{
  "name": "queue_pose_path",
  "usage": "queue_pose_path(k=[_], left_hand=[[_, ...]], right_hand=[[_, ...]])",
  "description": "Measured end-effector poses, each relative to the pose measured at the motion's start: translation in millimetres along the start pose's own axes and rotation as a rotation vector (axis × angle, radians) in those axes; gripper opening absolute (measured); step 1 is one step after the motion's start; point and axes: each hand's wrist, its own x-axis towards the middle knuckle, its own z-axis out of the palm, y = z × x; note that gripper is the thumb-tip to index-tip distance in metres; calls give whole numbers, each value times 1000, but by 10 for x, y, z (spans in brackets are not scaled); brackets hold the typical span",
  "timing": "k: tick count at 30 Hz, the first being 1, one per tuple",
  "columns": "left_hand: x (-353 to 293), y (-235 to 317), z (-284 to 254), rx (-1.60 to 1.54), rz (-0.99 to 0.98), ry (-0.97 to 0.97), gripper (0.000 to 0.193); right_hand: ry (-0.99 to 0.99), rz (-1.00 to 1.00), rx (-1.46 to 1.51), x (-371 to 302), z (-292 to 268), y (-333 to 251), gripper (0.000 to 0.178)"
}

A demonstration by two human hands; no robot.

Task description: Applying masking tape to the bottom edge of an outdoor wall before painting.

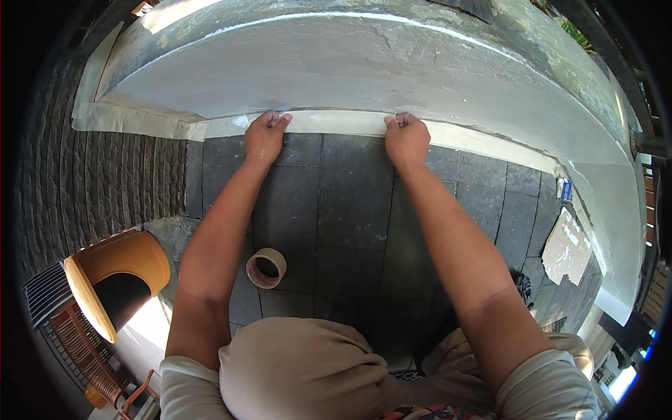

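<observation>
Both my arms reach out to the foot of a grey wall (336, 66). A cream strip of masking tape (336, 123) stretches between my hands along the wall's base. My left hand (264, 140) pinches it near its left part, thumb against the fingers. About a forearm's width further right, my right hand (408, 142) is closed on the same strip with a similar pinch. More pale strip (483, 145) runs along the wall base to the right. On the dark tiles, between my forearms, rests a roll of tape (279, 264), nearest my left forearm.
Dark stone tiles (353, 192) cover the floor, with ridged stone (119, 178) on the left. An orange bucket (150, 259) lies tipped at the lower left, near a wooden chair (87, 346). Right of me are a paint-spotted board scrap (568, 246) and a small blue box (564, 189).
</observation>
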Motion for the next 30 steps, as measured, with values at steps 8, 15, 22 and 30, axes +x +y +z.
queue_pose_path(k=[8, 15, 22, 30], left_hand=[[18, 157, 103, 156, -90, 96, 41], [2, 225, 60, 168, -136, 59, 43], [82, 157, 61, 214, -163, 43, 44], [36, 199, 50, 222, -195, 44, 46]], right_hand=[[118, -67, -56, 39, 84, 36, 23], [130, 33, -45, -39, 44, -32, 29], [120, 184, -30, -2, 13, -83, 31], [113, 253, -17, 65, 33, -47, 29]])
